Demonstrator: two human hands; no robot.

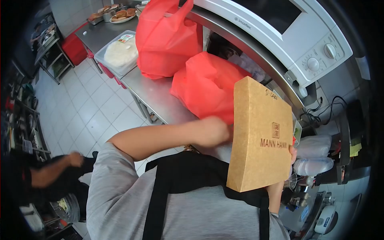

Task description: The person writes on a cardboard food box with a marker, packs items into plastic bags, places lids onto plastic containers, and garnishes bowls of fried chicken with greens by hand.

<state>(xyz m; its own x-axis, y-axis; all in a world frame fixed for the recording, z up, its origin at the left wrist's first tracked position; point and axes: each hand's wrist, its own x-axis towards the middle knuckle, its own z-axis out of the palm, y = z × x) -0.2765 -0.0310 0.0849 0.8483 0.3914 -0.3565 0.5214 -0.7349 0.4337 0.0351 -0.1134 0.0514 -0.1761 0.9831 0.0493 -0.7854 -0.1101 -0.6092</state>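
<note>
A brown cardboard box printed "MANN HANN", with "D-CAKE" handwritten near its top, stands tilted in front of my chest. My right hand grips its right edge; only some fingers show and the box covers the rest. Just left of the box is my left hand, curled and smeared by motion, its fingers hard to make out. Beyond it, a full red bag slumps on the steel table. Another red bag stands upright behind that one, its handles up.
A white microwave sits on a raised steel shelf at the back right. A clear plastic tub holds something white, near a plate of buns. At the left, another person's hand is close by. Cables hang at right.
</note>
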